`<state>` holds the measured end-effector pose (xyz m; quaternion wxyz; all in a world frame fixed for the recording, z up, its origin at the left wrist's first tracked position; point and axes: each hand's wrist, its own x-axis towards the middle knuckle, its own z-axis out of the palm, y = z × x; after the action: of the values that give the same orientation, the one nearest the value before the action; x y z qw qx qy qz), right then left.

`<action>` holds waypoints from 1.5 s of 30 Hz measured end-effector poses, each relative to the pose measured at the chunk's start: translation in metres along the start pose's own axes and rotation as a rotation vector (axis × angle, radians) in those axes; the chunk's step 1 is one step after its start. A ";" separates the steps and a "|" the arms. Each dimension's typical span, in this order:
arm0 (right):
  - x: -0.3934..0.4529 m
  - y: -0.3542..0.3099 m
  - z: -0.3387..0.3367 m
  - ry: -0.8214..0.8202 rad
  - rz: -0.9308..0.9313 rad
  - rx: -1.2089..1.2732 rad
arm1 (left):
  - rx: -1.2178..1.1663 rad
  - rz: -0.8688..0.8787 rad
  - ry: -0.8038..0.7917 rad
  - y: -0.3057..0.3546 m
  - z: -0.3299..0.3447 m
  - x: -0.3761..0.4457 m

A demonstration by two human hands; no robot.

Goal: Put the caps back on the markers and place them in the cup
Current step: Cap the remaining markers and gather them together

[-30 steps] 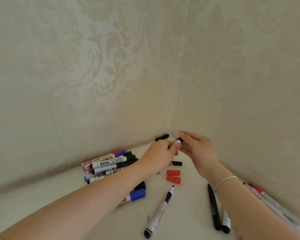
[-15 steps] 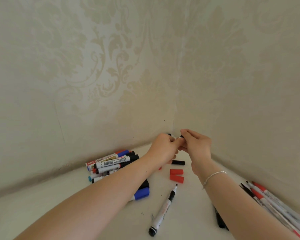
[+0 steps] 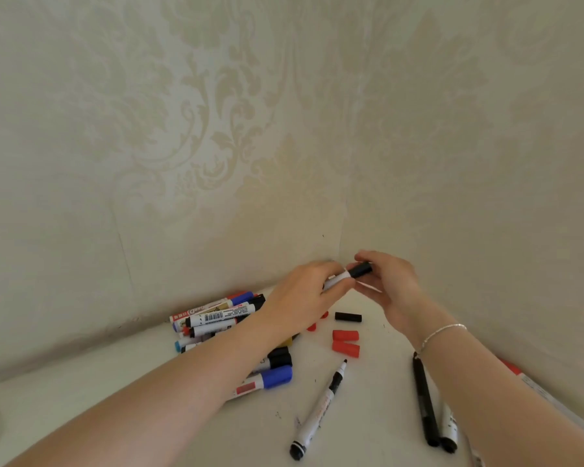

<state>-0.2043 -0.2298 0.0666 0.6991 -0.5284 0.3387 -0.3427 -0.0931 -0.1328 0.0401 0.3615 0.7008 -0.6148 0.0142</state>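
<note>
White marker point(image 3: 339, 278), black cap point(image 3: 361, 269) apparently on (held level midair).

Head camera looks forward and down, close over table corner point(image 3: 361, 416).

barcode on white marker point(image 3: 216, 319), lettering too small to read

A pale desk point(image 3: 368, 433) meets two walls in a corner — both walls covered in cream wallpaper point(image 3: 216, 129) with a faint damask leaf pattern. A thin seam runs down the left wall. Small dark specks dot the desk surface. A slim silver bracelet point(image 3: 442, 333) circles one wrist — fine, beaded.
</note>
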 end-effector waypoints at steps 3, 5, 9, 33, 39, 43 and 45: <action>-0.003 0.012 -0.002 -0.292 0.220 0.194 | -0.094 0.025 0.091 0.004 0.005 -0.002; -0.005 0.019 0.000 -0.527 0.312 0.269 | -0.099 0.027 0.139 0.007 0.010 0.000; -0.012 0.022 0.004 -0.749 0.378 0.407 | -0.072 0.059 0.209 0.009 0.012 0.000; -0.003 0.014 0.020 -0.313 0.196 -0.054 | 0.014 0.045 0.119 -0.003 -0.006 -0.003; 0.002 0.017 0.018 -0.237 0.156 0.003 | -0.164 -0.116 0.309 -0.003 -0.005 -0.001; 0.001 0.021 0.018 -0.137 0.107 0.051 | -0.176 -0.177 0.262 -0.010 -0.007 0.000; 0.000 0.024 0.022 -0.076 0.087 0.068 | -0.193 -0.212 0.216 -0.011 -0.003 -0.001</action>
<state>-0.1830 -0.2132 0.0482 0.7431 -0.5017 0.3229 -0.3031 -0.0828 -0.1307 0.0367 0.4905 0.7181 -0.4936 -0.0078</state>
